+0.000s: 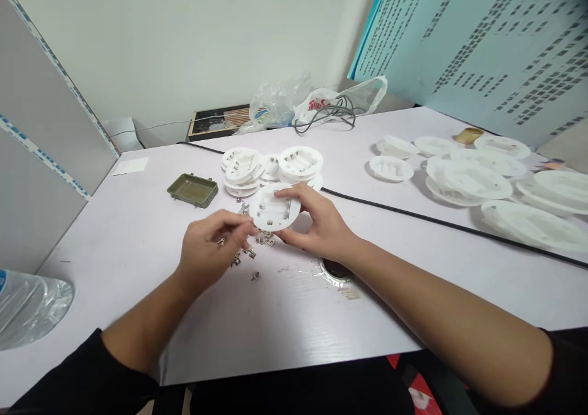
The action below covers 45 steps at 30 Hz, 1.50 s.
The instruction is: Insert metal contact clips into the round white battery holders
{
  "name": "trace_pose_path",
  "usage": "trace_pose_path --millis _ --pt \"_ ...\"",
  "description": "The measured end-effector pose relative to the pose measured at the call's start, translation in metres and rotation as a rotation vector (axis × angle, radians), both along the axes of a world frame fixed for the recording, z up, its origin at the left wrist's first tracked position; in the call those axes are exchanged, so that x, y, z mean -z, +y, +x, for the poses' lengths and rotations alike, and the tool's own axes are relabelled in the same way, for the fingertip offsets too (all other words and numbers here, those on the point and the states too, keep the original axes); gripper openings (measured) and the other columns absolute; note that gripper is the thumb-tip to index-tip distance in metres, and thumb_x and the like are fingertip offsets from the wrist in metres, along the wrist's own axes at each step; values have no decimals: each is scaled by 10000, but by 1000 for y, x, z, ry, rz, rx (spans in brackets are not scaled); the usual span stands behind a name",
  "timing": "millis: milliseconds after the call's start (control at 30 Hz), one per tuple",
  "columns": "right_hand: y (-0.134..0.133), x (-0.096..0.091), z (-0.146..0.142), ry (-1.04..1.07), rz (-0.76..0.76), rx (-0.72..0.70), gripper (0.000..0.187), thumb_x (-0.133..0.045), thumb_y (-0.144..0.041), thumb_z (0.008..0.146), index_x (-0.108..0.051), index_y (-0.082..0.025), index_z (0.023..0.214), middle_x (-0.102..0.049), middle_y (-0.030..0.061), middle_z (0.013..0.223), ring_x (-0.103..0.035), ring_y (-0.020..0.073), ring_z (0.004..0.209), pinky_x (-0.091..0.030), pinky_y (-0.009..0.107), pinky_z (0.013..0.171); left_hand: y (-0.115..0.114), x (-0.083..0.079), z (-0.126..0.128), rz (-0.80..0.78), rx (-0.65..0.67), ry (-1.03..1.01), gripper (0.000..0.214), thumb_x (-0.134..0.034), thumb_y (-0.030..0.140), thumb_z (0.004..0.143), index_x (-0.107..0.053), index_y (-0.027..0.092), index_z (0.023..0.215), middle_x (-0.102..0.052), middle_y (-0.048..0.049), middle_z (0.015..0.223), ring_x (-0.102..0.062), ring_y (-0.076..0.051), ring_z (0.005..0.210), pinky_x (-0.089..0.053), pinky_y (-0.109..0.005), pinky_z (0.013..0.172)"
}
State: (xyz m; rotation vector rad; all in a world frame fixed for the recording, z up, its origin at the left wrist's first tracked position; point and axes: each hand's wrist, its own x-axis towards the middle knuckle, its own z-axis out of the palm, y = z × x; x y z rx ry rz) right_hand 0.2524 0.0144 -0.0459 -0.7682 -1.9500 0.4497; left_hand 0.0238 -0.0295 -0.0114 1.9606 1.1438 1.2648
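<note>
Apparently, small work at the rim of a white battery holder (pixel 275 208) was in hand: fingers of the right hand (pixel 324 225) pinched it above the bench (pixel 294 323). Whether those of the left hand (pixel 206 243) pinched anything, I couldn't tell. Steady alignment seemed called for, clear of stacked holders (pixel 301 161) behind; open room lay toward the bench's front edge.

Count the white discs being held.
1: the disc in the right grip, with the left grip close by its left edge. The pile behind it and spread discs at right are not held; stacking may hide some there.
</note>
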Motion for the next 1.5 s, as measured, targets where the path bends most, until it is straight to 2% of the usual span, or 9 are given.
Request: trace_pose_path --millis 67,167,333,467,800,1033,1167,1333,1500 --pt "0 1 -1 -26 24 -37 456 -735 -288 788 -594 -258 1220 -689 68 1078 -660 234 931 -586 361 714 10 2 -5 -93 -114 -35 114 -710 296 901 -769 201 924 -772 -29 776 -699 -145 615 -573 -259 544" --pt "-2 0 -1 -50 46 -93 452 -736 -285 801 -585 -248 1225 -673 68 1058 -651 230 910 -572 368 732 17 4 -7 -223 -165 -19 85 -751 261 835 -799 197 866 -752 -20 685 -702 -159 606 -589 -272 556" --pt "-4 -2 -2 -80 72 -106 437 -734 -294 816 -580 -250 1223 -643 64 1019 -641 240 907 -560 388 759 17 4 -6 -299 -188 -14 134 -816 274 772 -837 205 885 -768 -34 697 -701 -177 613 -621 -319 598" --pt "-4 -1 -2 -98 70 -116 439 -733 -298 812 -580 -256 1223 -626 56 1002 -634 240 909 -557 386 768 18 8 -7 -314 -139 -13 137 -853 279 739 -846 218 861 -807 -60 839 -751 -212 744 -659 -351 697" --pt "-5 -1 -1 -108 85 -116 440 -731 -271 807 -601 -215 1223 -619 66 1018 -630 227 895 -552 359 759 17 11 -1 -580 -144 -177 299 -876 350 718 -831 165 950 -815 -94 889 -767 -234 853 -645 -364 846" --pt "-5 -2 0 -175 108 -185 539 -726 -247 798 -559 -226 1310 -649 99 1108 -644 266 1016 -567 424 865 19 12 -1 -455 -169 -210 270 -829 316 756 -796 151 967 -751 -52 728 -700 -175 688 -605 -292 657" --pt "-6 -2 -1 -118 111 -236 662 -732 -238 799 -483 -232 1413 -669 114 1207 -662 265 1071 -568 427 918 14 12 0 -298 -149 -129 152 -776 290 800 -798 176 899 -767 -63 809 -710 -190 756 -603 -307 704" --pt "-8 -4 -4 -101 171 -251 608 -741 -238 818 -518 -223 1384 -684 116 1155 -668 255 1031 -580 417 892 12 14 3 -108 -91 -45 132 -739 310 821 -795 193 846 -699 -71 895 -677 -186 804 -578 -298 683" --pt "-8 -6 -5 -55 223 -250 585 -716 -207 832 -530 -241 1385 -680 104 1142 -676 241 1013 -591 398 867 9 12 7 -129 -190 0 146 -727 319 831 -763 178 845 -653 -41 822 -625 -141 679 -551 -271 628"
